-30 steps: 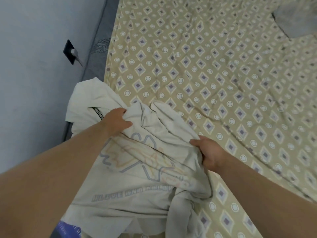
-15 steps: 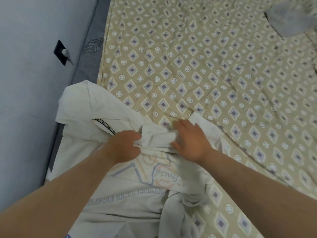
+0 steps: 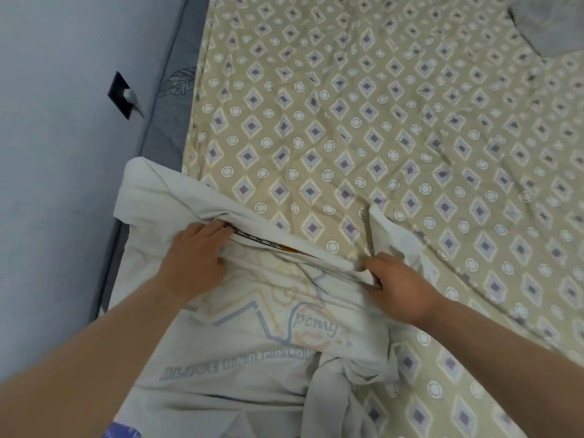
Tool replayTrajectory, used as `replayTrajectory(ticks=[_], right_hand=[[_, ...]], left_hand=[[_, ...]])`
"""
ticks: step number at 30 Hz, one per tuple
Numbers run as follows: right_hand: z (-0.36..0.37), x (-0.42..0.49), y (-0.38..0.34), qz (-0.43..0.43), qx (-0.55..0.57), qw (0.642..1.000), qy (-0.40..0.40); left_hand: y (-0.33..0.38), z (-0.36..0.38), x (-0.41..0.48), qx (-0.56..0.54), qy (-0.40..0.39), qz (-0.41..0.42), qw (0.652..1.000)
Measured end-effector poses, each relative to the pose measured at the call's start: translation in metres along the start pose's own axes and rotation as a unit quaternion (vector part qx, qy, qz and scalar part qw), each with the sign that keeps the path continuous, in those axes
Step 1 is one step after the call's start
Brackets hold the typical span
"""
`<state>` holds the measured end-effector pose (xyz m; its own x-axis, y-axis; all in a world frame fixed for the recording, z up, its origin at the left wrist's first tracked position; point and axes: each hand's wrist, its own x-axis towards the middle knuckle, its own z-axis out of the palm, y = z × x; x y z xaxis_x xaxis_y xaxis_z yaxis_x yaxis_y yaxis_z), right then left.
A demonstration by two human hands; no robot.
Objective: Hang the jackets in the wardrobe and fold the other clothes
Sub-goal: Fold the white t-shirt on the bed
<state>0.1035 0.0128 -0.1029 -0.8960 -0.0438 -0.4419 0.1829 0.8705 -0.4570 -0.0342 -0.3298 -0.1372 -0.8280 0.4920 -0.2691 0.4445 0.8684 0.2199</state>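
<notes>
Between left hand (image 3: 196, 252) and right hand (image 3: 399, 286), curled fingers (image 3: 210, 230) pinch the shirt (image 3: 252, 346), likely to pull it flat.

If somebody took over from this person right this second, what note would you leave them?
Left hand grips the white T-shirt near its collar; right hand pinches the same fold farther right.
The shirt lies rumpled, print up, on the patterned sheet by the wall.
A grey garment lies at the far right.
Done: nothing visibly finished.
Left: fold this shirt; no jacket or wardrobe in view.
</notes>
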Motion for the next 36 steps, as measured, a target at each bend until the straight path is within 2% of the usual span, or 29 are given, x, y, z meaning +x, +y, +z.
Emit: replayTrajectory(ticks=[2, 4, 6, 8, 9, 11, 12, 13, 16, 18, 19, 21, 22, 24, 26, 28, 31, 36], right_hand=[[0.004, -0.009, 0.001, -0.004, -0.002, 1.000, -0.012], [0.010, -0.013, -0.008, -0.019, 0.011, 1.000, 0.001], [0.015, -0.014, -0.022, -0.014, 0.045, 0.999, 0.004], [0.021, -0.016, -0.038, 0.003, 0.109, 0.994, 0.015], [0.023, -0.019, -0.046, 0.013, 0.144, 0.989, 0.024], [0.026, -0.026, -0.061, 0.029, 0.210, 0.977, 0.032], [0.026, -0.031, -0.067, 0.030, 0.233, 0.972, 0.031], [0.025, -0.036, -0.073, 0.028, 0.248, 0.968, 0.032], [0.018, -0.053, -0.085, 0.029, 0.266, 0.962, 0.049], [0.011, -0.064, -0.092, 0.025, 0.279, 0.959, 0.050], [0.007, -0.070, -0.095, 0.023, 0.289, 0.957, 0.034], [-0.007, -0.082, -0.102, 0.039, 0.347, 0.937, -0.012], [-0.017, -0.087, -0.104, 0.065, 0.405, 0.912, -0.024], [-0.042, -0.097, -0.104, 0.123, 0.519, 0.846, -0.005], [-0.073, -0.106, -0.102, 0.154, 0.559, 0.813, 0.054], [-0.107, -0.116, -0.107, 0.139, 0.553, 0.815, 0.102], [-0.160, -0.136, -0.120, 0.086, 0.514, 0.843, 0.132], [-0.245, -0.173, -0.138, 0.002, 0.423, 0.900, 0.101]], left_hand=[[0.014, 0.000, 0.006, -0.081, 0.044, -0.018, 0.996], [0.038, -0.005, 0.009, -0.243, 0.095, -0.084, 0.962], [0.067, -0.008, 0.007, -0.369, 0.168, -0.203, 0.891], [0.095, -0.007, 0.006, -0.455, 0.212, -0.343, 0.794], [0.108, -0.005, 0.006, -0.522, 0.209, -0.390, 0.729], [0.130, -0.002, 0.004, -0.668, 0.133, -0.404, 0.611], [0.140, -0.001, 0.002, -0.708, 0.070, -0.396, 0.581], [0.148, 0.000, -0.002, -0.726, 0.014, -0.390, 0.565], [0.162, -0.001, -0.011, -0.739, -0.046, -0.390, 0.547], [0.167, -0.010, -0.018, -0.726, -0.078, -0.387, 0.562], [0.169, -0.016, -0.021, -0.708, -0.081, -0.386, 0.585], [0.175, -0.033, -0.029, -0.659, -0.046, -0.372, 0.653], [0.177, -0.045, -0.033, -0.640, -0.027, -0.357, 0.680], [0.181, -0.075, -0.044, -0.627, -0.016, -0.316, 0.712], [0.188, -0.110, -0.055, -0.611, -0.044, -0.256, 0.747], [0.199, -0.152, -0.068, -0.572, -0.101, -0.198, 0.790], [0.225, -0.216, -0.089, -0.502, -0.189, -0.116, 0.836], [0.280, -0.312, -0.120, -0.323, -0.233, 0.000, 0.917]])
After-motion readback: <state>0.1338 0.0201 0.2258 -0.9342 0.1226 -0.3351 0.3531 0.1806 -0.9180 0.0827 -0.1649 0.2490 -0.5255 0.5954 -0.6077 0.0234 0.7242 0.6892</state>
